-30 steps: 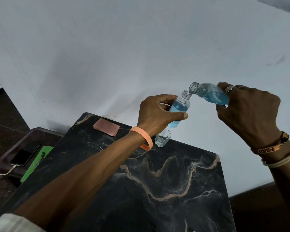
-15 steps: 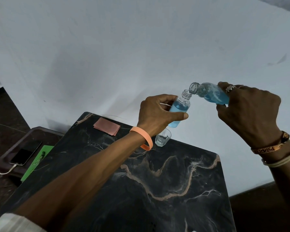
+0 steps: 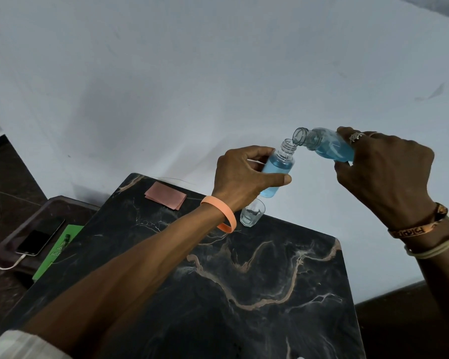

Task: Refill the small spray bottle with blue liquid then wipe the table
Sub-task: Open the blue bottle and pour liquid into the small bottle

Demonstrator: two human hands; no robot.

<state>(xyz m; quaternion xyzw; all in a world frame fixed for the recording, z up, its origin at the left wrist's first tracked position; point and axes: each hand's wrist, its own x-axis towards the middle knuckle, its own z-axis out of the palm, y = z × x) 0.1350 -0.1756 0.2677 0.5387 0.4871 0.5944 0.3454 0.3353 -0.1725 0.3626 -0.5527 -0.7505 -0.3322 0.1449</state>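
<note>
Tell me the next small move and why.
Probably tip the source bottle in the right hand back upright to end the pour: the small bottle in the left hand shows blue up to its shoulder, leaving little room.

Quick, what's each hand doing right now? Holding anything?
Left hand: fingers curled round the small bottle, holding it.
Right hand: fingers gripping the refill bottle, tipped toward the small bottle's open neck.

Two hands (image 3: 244,174) (image 3: 384,172), two bottles (image 3: 276,169) (image 3: 329,147), one glass (image 3: 252,216), one cloth (image 3: 165,196), one phone (image 3: 40,239)
</note>
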